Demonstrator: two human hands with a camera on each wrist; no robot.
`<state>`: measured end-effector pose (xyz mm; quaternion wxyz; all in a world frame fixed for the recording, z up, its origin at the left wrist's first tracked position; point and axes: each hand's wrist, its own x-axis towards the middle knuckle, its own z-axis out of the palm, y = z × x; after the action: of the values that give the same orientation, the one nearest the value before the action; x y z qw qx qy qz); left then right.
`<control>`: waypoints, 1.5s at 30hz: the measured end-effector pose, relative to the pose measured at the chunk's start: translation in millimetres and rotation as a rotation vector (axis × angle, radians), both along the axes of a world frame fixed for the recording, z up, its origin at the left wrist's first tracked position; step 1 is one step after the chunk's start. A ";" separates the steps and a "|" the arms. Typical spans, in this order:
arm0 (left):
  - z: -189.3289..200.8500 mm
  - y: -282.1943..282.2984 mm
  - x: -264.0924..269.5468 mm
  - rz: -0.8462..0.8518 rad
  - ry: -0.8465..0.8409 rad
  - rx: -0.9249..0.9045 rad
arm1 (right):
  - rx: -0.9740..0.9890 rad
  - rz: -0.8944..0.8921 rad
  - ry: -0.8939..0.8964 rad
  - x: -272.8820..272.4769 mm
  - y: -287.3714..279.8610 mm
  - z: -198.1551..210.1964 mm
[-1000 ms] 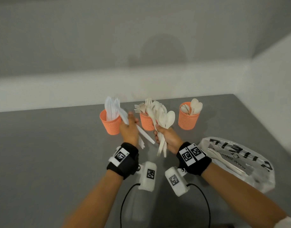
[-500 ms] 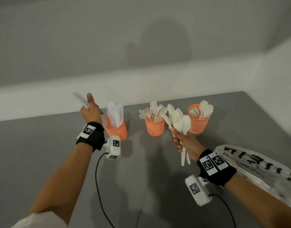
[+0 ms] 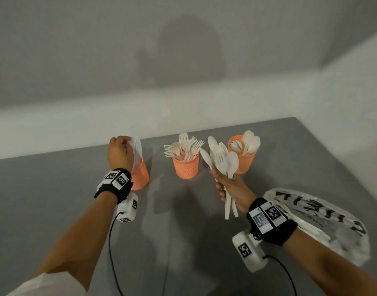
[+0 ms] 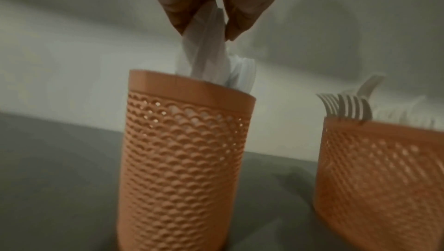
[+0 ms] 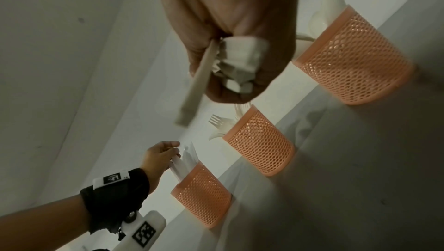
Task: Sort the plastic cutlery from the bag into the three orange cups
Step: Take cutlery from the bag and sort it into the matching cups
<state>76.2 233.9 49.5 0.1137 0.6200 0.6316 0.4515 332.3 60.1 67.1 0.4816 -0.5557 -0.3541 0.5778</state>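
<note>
You are seating knives in the left cup by the counter's back edge.

Your left hand (image 4: 211, 2) pinches the knives (image 4: 206, 55) above the left cup (image 4: 185, 160); lower them straight, then release. Your right hand (image 3: 232, 189) grips a mixed bunch (image 3: 221, 161). The bag (image 3: 324, 221) shows in the head view only; the pinch only at the left wrist.
</note>
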 end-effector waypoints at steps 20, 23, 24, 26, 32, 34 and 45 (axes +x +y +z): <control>31.7 -169.7 123.2 -0.411 -0.345 -0.310 | 0.202 -0.006 -0.235 -41.8 -20.5 -4.5; 30.5 -174.4 122.6 -0.390 -0.327 -0.303 | 0.188 0.027 -0.216 -37.8 -26.6 -3.6; 30.6 -175.6 122.3 -0.383 -0.331 -0.306 | 0.192 0.041 -0.204 -36.3 -29.1 -2.2; 31.1 -176.2 121.1 -0.385 -0.396 -0.346 | 0.199 0.065 -0.167 -33.7 -32.6 -1.0; 39.4 -178.7 115.2 -0.548 -0.638 -0.435 | 0.137 0.059 -0.061 -31.8 -42.4 -6.3; 42.6 -180.7 113.3 -0.557 -0.662 -0.381 | 0.143 0.026 0.006 -34.0 -43.9 -6.6; 47.7 -177.9 81.0 -0.251 -1.002 -0.497 | 0.502 -0.187 -0.815 -30.8 -34.6 -18.7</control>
<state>157.2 55.9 97.2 0.5942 0.3550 0.5094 0.5113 301.5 25.5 48.4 0.4727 -0.6328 -0.5909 0.1640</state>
